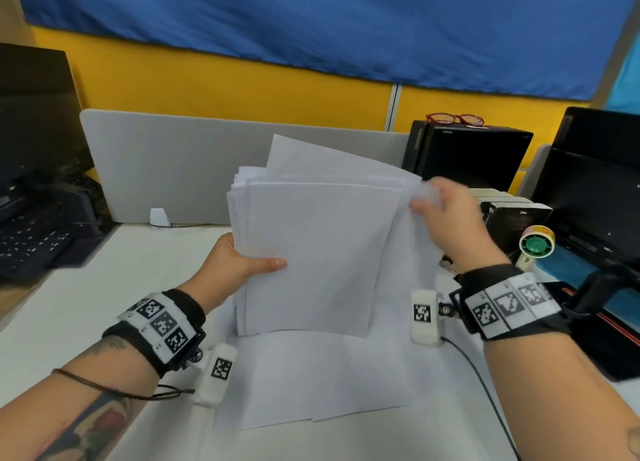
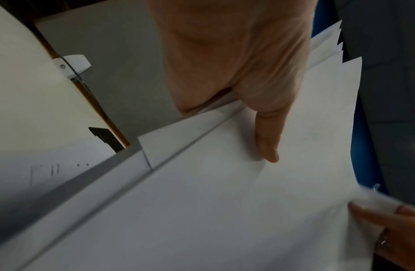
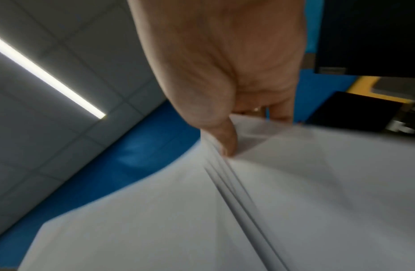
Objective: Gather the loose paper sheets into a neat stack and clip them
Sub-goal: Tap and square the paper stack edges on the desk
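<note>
A bundle of white paper sheets (image 1: 311,249) stands upright over the desk, its edges uneven and fanned at the top. My left hand (image 1: 242,260) grips its left side, thumb (image 2: 266,143) across the front sheet (image 2: 225,201). My right hand (image 1: 446,218) pinches the upper right corner, with the thumb (image 3: 227,141) pressed on the sheets (image 3: 294,183). More loose sheets (image 1: 311,374) lie flat on the desk below. No clip is visible.
A grey divider panel (image 1: 173,163) stands behind. A dark keyboard (image 1: 31,239) is at the left. At the right are black boxes (image 1: 467,156) with red glasses (image 1: 453,118) on top, a monitor (image 1: 595,183) and a tape roll (image 1: 536,241).
</note>
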Motion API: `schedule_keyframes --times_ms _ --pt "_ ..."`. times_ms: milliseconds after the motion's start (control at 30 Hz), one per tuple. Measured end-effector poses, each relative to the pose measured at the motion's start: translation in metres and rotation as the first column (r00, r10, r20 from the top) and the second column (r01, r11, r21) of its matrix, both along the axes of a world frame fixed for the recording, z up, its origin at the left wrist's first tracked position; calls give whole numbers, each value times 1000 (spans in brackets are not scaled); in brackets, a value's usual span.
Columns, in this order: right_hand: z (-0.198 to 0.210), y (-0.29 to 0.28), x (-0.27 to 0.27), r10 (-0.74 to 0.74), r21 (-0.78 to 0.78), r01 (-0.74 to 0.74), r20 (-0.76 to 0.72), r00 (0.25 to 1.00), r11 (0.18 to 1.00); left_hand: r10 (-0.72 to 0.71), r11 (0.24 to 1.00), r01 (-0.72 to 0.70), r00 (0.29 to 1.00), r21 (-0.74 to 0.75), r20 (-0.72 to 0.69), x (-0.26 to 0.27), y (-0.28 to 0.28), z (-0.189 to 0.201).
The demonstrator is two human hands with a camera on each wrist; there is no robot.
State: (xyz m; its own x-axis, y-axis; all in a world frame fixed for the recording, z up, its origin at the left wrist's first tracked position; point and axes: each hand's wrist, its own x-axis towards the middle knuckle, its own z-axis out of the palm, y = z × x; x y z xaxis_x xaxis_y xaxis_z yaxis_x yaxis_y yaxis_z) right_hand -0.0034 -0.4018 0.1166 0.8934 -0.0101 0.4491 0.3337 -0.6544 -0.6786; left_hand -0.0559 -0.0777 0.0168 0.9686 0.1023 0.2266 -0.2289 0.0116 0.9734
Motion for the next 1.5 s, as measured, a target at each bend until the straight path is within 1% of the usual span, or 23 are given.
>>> schedule_keyframes --times_ms 67,133,200,300,400,433,467,533,600,633,667,700,733,767,833,900,933,1000,1133,1233,1333,1433,1500 --pt "36 0 0 -49 19 46 157 986 999 -16 1000 16 1000 9 0 -1 1 2" --pt "69 8 1 -49 -126 99 349 936 987 -16 1000 16 1000 1 9 -2 0 3" --pt "97 29 -5 40 -324 122 452 891 938 -6 1000 7 1000 -13 26 -1 -1 2" --pt "113 83 -14 277 -660 55 387 879 749 6 999 -4 999 -37 45 -1 -4 1" --pt "92 136 -28 518 -837 -181 137 844 516 18 998 -14 998 -67 55 -1 -7 0" --pt "82 144 -30 578 -811 -303 52 814 500 22 997 -17 998 -77 58 -1 -7 -1" --pt "74 146 -30 625 -730 -418 16 780 541 23 996 -18 998 -83 62 -1 -7 -2" --pt "62 134 -25 628 -518 -460 209 750 721 31 995 -26 998 -93 54 -1 -6 -4" --pt "47 107 -14 341 -206 -274 500 796 940 49 994 -44 998 -104 39 -3 -4 -5" --pt "34 92 -8 167 5 -201 536 828 980 53 993 -49 998 -107 36 -4 -2 -6" --pt "18 76 -2 25 238 -157 479 877 958 47 993 -42 998 -113 38 -5 0 -6" --pt "3 65 -2 -28 468 -153 357 934 871 33 992 -28 999 -122 38 -6 2 -6" --pt "-15 57 0 50 651 -174 205 978 738 16 992 -10 999 -126 41 -6 5 -6" --pt "-30 51 2 201 756 -199 92 975 623 3 993 2 999 -118 44 -5 6 -5" --pt "-55 54 -4 478 788 -297 5 879 539 -5 997 10 998 -74 62 -5 1 -3" --pt "-67 63 -12 591 795 -378 30 806 476 14 999 -10 996 -51 88 -5 -10 -3" --pt "-71 65 -12 592 765 -407 42 805 499 46 998 -42 995 -56 88 -5 -14 -3" --pt "-75 57 -7 561 654 -435 20 828 619 123 989 -119 992 -93 42 -4 -20 -3" --pt "-104 36 -4 570 461 -410 -287 770 787 151 969 -169 983 -183 -105 -4 -31 1" --pt "-125 30 -14 405 393 -289 -254 878 873 18 979 -45 990 -196 -140 -4 -47 10" --pt "-126 9 -21 229 433 -122 -205 952 893 -66 992 92 963 90 -261 -1 -59 14" --pt "-125 -30 -25 131 477 -2 -237 963 879 193 862 131 809 490 -555 6 -52 2" --pt "-127 -57 -25 64 496 75 -257 964 865 352 757 164 713 632 -606 11 -37 -13"
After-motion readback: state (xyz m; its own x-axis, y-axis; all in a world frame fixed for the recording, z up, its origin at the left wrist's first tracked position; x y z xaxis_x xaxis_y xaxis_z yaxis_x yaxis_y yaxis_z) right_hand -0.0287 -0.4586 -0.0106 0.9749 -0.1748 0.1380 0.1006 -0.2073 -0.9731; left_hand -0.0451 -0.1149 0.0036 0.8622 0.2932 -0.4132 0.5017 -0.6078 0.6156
